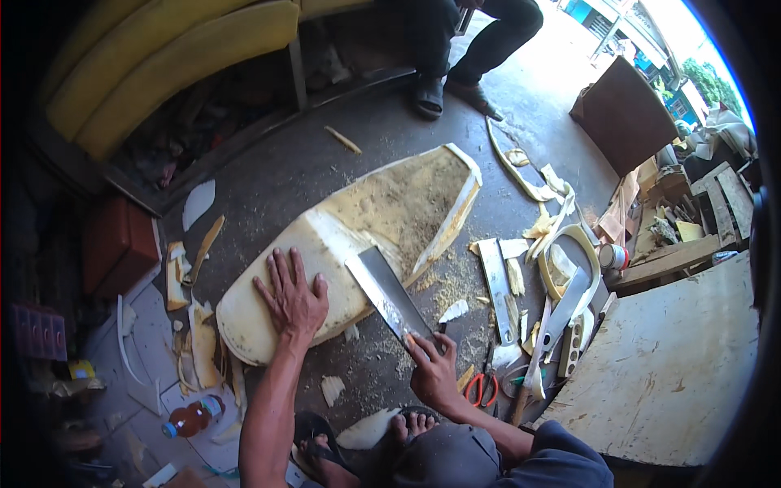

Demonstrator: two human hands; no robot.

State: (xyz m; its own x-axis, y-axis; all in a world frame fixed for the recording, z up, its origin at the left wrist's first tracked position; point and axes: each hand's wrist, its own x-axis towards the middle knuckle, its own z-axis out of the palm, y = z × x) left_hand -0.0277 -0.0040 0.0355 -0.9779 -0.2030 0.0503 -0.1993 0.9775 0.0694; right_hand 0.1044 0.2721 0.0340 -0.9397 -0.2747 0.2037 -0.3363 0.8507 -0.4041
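Pressing foam seat cushion [358, 236] flat on floor, centre frame: left hand [291, 299] spread, palm down. Right hand [434, 370], at 5 o'clock, clenched round broad knife [389, 294], blade over cushion edge. Foam likely light, soft, springy; hold by pinning top.

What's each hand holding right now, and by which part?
The right hand grips a big knife by its handle end, blade lying on the foam cushion. The left hand holds nothing; it presses flat on the cushion.
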